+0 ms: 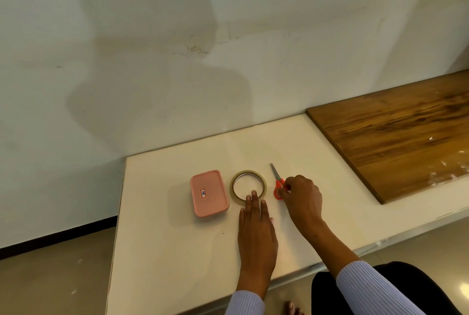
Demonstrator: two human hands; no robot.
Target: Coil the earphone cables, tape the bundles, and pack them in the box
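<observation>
Head view: person seated at a white table [177, 251], both arms out, striped sleeves.
Left hand [256, 228]: flat on table, fingers straight, holding nothing; middle fingertip rests on near rim of tape roll [248, 187].
Right hand [302, 200]: fingers curled on red handles of scissors [278, 182], gripping them; scissors lie on table, blades point away from the hand toward the wall.
Tape roll: lies flat just ahead of left fingertips, between box and scissors.
Box [209, 193]: pink, lid on, small label on top; just left of tape roll, apart from left hand.
Earphone cables: cannot tell where, none visible.
Wooden board [396, 142]: well right of right hand, on the same surface, shiny scraps on it.
Wall [177, 48]: stained, beyond the table.
In the way: nothing between left hand and box; tape roll sits between the box and the right hand's grip.
Foot [291, 307]: bare toes at bottom edge, below table.
</observation>
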